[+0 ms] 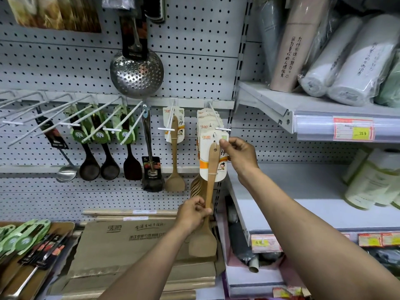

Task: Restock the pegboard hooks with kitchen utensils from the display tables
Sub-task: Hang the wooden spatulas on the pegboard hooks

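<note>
White pegboard (194,68) fills the wall in front of you, with a row of long white hooks running across it at chest height and grey metal shelving (281,105) butting up on the right. Your left hand (192,213) grips the lower handle of a wooden spatula (208,204), fingers curled round it just above the blade, which hangs down in front of a stack of flat cardboard boxes (129,241). Your right hand (240,153) pinches the top right corner of the spatula's white-and-orange card (213,156), thumb and fingertips closed on the card's edge, holding the punched hole up near the tip of the rightmost hook (216,118). That hook already carries a bunch of the same carded spatulas (205,120) behind the one you hold, their wooden blades fanned out just left of your spatula's handle. One hook to the left hangs a single carded wooden spatula (175,152). Further left hang a black slotted turner (151,169), a dark wooden turner (132,163), two dark wooden spoons (99,167) on green cards, and a steel ladle (65,167). Above them a large perforated steel skimmer (136,72) hangs from a higher hook. At the lower left, more green-carded and black-carded utensils (28,245) lie on a wooden surface. On the right shelves sit wrapped rolls (346,61), with yellow price labels (362,133) on the shelf edge.
</note>
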Demonstrator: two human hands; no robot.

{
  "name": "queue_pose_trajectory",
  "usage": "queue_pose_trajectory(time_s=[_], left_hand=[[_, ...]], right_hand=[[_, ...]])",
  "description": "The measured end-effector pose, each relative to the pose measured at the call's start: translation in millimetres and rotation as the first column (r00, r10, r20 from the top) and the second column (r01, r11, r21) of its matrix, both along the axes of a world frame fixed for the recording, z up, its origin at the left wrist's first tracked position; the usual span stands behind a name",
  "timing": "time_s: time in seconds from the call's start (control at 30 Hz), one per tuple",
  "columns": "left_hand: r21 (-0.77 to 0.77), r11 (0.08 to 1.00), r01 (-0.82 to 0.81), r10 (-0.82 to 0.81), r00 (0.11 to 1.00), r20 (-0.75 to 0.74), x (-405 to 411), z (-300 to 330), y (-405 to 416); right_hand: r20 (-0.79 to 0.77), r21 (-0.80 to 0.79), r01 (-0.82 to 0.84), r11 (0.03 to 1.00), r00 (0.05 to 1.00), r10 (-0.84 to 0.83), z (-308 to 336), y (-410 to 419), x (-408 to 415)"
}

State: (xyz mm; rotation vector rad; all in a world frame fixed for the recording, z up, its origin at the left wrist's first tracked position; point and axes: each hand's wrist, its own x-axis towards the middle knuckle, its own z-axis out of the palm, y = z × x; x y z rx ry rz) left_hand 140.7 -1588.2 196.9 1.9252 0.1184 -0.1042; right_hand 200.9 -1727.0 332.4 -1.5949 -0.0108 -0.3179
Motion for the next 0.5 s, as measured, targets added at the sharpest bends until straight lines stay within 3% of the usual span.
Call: queue_pose_trajectory(time_s=[0.33,0.5], left_hand=[[0.031,1.000,0.003,-0.002,1.000,-0.027,8,-1,0],[0.078,0.997,0.021,-0.016,0.998,-0.062,-1,8,-4]], right_hand=[[-0.051,-0.065,-0.099,0.993,0.994,0.096,4,-9,-2],[-0.131,-0.265,-0.093,0.960,0.990,0.060,-2,-20,-13]])
